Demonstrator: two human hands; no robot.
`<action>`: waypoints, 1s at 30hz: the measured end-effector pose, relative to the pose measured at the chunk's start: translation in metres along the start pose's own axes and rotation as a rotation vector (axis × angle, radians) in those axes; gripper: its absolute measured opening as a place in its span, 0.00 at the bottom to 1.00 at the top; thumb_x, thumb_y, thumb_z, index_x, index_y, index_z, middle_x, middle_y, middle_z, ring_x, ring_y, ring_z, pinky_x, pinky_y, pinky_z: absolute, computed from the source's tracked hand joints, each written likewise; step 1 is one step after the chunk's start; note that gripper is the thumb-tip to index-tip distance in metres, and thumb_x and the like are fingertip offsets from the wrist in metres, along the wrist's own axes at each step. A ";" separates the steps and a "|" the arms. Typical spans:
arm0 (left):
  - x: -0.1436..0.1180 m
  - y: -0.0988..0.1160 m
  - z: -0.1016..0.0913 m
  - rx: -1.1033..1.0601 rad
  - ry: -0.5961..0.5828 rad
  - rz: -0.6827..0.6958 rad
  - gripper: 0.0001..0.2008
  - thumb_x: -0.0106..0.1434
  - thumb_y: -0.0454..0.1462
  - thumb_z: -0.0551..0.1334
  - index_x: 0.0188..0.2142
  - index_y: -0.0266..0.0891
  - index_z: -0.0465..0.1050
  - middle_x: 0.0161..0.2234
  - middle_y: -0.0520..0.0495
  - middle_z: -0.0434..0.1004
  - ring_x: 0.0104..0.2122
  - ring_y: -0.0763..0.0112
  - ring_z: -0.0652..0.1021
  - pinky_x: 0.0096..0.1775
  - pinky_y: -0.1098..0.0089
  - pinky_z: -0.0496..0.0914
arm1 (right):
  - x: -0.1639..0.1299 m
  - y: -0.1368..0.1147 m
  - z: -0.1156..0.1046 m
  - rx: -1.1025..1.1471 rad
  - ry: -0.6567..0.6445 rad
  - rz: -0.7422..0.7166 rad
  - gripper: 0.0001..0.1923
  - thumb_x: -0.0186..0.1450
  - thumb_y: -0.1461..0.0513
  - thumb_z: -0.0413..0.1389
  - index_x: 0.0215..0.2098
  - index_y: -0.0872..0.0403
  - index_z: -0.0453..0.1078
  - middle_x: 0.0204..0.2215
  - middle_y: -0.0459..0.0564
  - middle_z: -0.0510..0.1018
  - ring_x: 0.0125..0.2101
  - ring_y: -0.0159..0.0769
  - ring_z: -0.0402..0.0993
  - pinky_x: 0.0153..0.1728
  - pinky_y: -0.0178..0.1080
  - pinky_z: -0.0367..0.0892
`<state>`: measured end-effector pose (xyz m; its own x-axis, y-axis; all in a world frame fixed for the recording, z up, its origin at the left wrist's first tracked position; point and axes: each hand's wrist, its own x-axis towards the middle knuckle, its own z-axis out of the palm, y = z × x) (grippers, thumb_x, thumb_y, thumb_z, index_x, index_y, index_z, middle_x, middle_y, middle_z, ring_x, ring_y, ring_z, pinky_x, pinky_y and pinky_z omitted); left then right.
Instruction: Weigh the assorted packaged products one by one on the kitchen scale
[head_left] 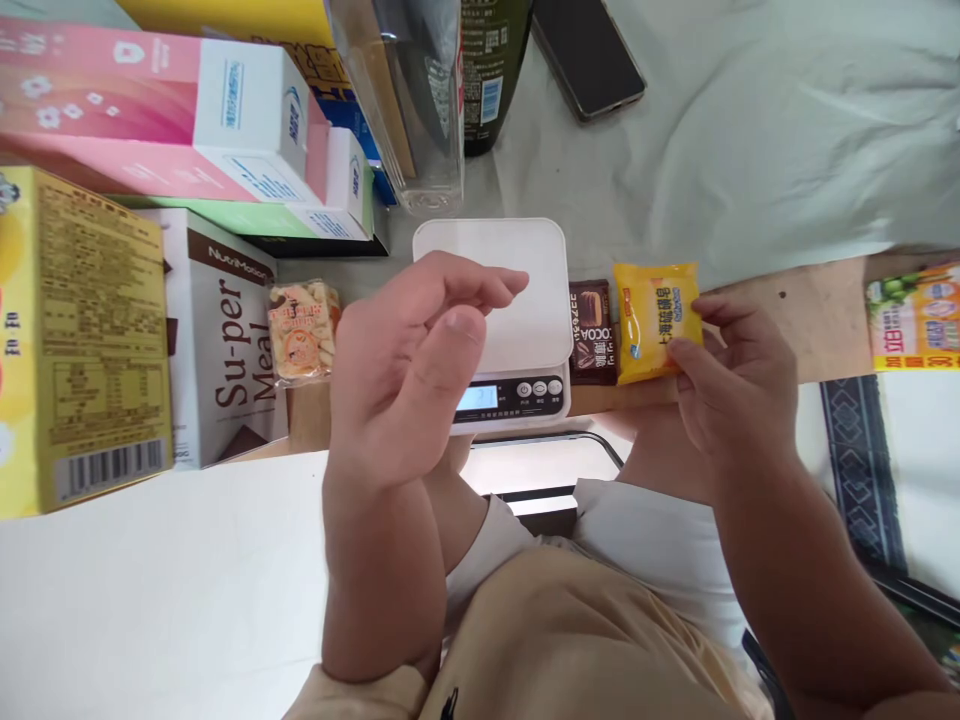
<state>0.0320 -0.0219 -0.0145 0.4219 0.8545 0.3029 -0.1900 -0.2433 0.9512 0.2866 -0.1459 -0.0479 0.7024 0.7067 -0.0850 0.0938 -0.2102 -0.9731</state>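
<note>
My right hand pinches the right edge of a yellow soap packet between thumb and fingers. A dark brown cocoa snack packet lies just left of the soap, beside a white kitchen scale. Nothing rests on the visible part of the scale's plate; its lit display is partly covered by my left hand and too small to read. My left hand is raised over the left side of the scale, fingers loosely bent and apart from the thumb, holding nothing. Left of it sits a clear-wrapped crunchy snack.
At left stand a yellow box, a white Su-per Meal box and pink boxes. Behind the scale are a clear plastic container, a dark bottle and a phone. A colourful packet lies far right.
</note>
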 end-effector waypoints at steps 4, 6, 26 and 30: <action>-0.001 0.000 -0.001 0.005 0.015 0.012 0.16 0.77 0.51 0.62 0.44 0.46 0.84 0.46 0.46 0.90 0.48 0.58 0.89 0.51 0.59 0.83 | 0.004 0.007 -0.003 -0.087 -0.054 -0.062 0.16 0.58 0.60 0.69 0.44 0.45 0.77 0.42 0.46 0.82 0.39 0.34 0.82 0.35 0.38 0.78; -0.001 0.001 -0.001 -0.013 0.022 0.026 0.16 0.77 0.50 0.63 0.44 0.45 0.85 0.45 0.46 0.90 0.47 0.58 0.89 0.51 0.60 0.83 | 0.007 0.010 -0.007 -0.189 -0.063 -0.115 0.17 0.59 0.60 0.69 0.46 0.44 0.77 0.40 0.46 0.83 0.37 0.36 0.81 0.34 0.40 0.78; -0.012 0.020 -0.023 0.195 0.400 -0.038 0.12 0.75 0.37 0.64 0.37 0.44 0.86 0.38 0.54 0.88 0.44 0.66 0.84 0.51 0.61 0.76 | -0.030 -0.047 0.027 -0.633 -0.137 -0.689 0.13 0.65 0.63 0.61 0.48 0.47 0.76 0.46 0.53 0.82 0.50 0.47 0.81 0.53 0.55 0.77; -0.020 0.016 -0.048 0.222 0.512 -0.166 0.12 0.74 0.38 0.61 0.36 0.47 0.83 0.43 0.53 0.85 0.53 0.63 0.80 0.65 0.62 0.70 | -0.043 -0.063 0.077 -0.564 -0.363 -0.814 0.12 0.68 0.62 0.60 0.49 0.49 0.76 0.47 0.53 0.83 0.49 0.46 0.81 0.51 0.52 0.77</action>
<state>-0.0221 -0.0203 -0.0080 -0.0623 0.9891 0.1335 0.0563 -0.1300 0.9899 0.1958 -0.1110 0.0007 0.0356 0.9160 0.3995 0.8220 0.2005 -0.5330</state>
